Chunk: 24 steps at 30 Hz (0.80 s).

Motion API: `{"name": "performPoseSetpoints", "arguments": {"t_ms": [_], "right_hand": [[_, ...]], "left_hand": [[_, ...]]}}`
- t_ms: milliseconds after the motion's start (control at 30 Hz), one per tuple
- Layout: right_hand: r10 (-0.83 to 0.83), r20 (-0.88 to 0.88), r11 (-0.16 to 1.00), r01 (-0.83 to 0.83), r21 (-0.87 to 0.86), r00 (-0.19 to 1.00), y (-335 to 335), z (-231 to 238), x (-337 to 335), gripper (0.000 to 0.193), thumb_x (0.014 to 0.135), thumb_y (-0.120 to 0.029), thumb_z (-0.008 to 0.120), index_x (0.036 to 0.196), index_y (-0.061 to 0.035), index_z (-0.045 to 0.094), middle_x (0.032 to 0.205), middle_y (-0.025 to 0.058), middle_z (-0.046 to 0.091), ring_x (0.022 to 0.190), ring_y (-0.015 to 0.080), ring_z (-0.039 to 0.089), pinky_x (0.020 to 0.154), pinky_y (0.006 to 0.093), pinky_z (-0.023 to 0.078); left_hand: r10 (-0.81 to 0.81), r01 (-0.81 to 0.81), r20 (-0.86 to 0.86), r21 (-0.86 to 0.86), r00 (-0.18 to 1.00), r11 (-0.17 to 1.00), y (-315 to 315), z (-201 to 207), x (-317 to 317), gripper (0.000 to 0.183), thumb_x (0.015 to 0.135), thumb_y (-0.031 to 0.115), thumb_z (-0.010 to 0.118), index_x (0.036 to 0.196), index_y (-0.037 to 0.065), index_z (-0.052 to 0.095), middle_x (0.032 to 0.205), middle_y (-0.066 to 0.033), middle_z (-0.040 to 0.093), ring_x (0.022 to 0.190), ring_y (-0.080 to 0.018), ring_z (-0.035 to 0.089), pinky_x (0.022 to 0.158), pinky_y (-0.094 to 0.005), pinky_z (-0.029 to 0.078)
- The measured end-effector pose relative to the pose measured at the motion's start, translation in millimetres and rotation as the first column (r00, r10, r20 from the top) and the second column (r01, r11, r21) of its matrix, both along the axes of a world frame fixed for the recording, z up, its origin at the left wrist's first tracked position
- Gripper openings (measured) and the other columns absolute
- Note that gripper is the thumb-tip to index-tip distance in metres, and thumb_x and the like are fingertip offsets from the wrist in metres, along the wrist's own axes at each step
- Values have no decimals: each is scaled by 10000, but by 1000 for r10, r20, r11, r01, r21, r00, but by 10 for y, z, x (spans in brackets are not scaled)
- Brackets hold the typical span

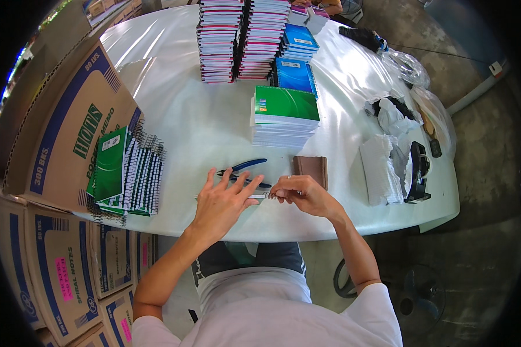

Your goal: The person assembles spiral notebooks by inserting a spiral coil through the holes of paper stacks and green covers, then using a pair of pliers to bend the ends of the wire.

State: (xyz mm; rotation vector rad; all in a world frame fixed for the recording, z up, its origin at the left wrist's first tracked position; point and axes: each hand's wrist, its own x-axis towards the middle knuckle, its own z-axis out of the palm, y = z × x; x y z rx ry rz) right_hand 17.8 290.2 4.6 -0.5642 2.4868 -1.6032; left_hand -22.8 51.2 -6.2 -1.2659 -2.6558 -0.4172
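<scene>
My left hand lies with spread fingers over a thin white-edged notepad near the table's front edge, hiding most of it. At the pad's right end, the fingertips of my right hand pinch a wire spiral coil. Just beyond my left fingers are blue-handled pliers, partly covered by that hand. A brown block-like object sits right behind my right hand. To the left, a pile of green spiral notebooks with coils leans against a carton.
Ahead stands a stack of green-covered pads, with blue notebooks and tall notebook stacks behind. A big carton borders the left. Torn white paper and a black hole punch-like device lie right. Another person's hand shows far off.
</scene>
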Motion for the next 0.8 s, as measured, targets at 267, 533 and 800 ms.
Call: {"name": "performPoseSetpoints", "arguments": {"t_ms": [267, 533, 800], "right_hand": [[131, 91, 985, -140, 103, 987, 50, 101, -59, 104, 889, 37, 622, 992, 42, 635, 840, 116, 601, 731, 213, 592, 654, 368, 491], [-9, -233, 887, 115, 448, 972, -172, 81, 154, 237, 894, 15, 638, 1115, -27, 567, 957, 114, 551, 839, 287, 619, 729, 390, 506], [-150, -252, 938, 218, 269, 956, -170, 150, 80, 245, 877, 56, 636, 1109, -11, 596, 937, 118, 606, 799, 279, 634, 727, 379, 540]], "left_hand": [[16, -16, 0, 16, 1000, 1000, 5, -29, -13, 530, 924, 417, 606, 1408, 216, 528, 1290, -68, 647, 1184, -322, 607, 1049, -542, 400], [19, -21, 28, 51, 999, 998, 42, -32, -34, 504, 938, 374, 617, 1378, 142, 537, 1261, -81, 660, 1131, -323, 642, 982, -474, 481], [-2, 0, 37, 43, 999, 999, 28, 5, -42, 506, 929, 371, 625, 1365, 130, 541, 1248, -78, 663, 1117, -305, 652, 923, -435, 529]]}}
